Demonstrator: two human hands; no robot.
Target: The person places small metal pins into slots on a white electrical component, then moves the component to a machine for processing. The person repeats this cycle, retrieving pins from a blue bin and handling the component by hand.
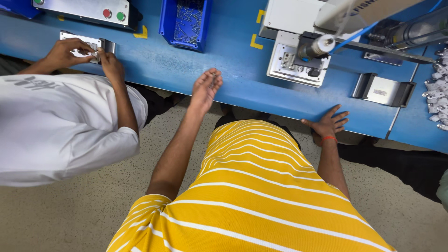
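Left hand [205, 88], cupped around small pins, sits just below-right of the blue bin [185, 21]; right hand [328, 123] rests spread, farther off.

At frame centre the left hand [206, 87] is cupping small metal pieces [213, 80] over the blue desk [233, 70]; the right hand [329, 123] is resting spread at its edge.

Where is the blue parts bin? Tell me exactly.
In the head view, the blue bin sits at the top centre of the blue table, beyond the left hand, right of the grey control box.
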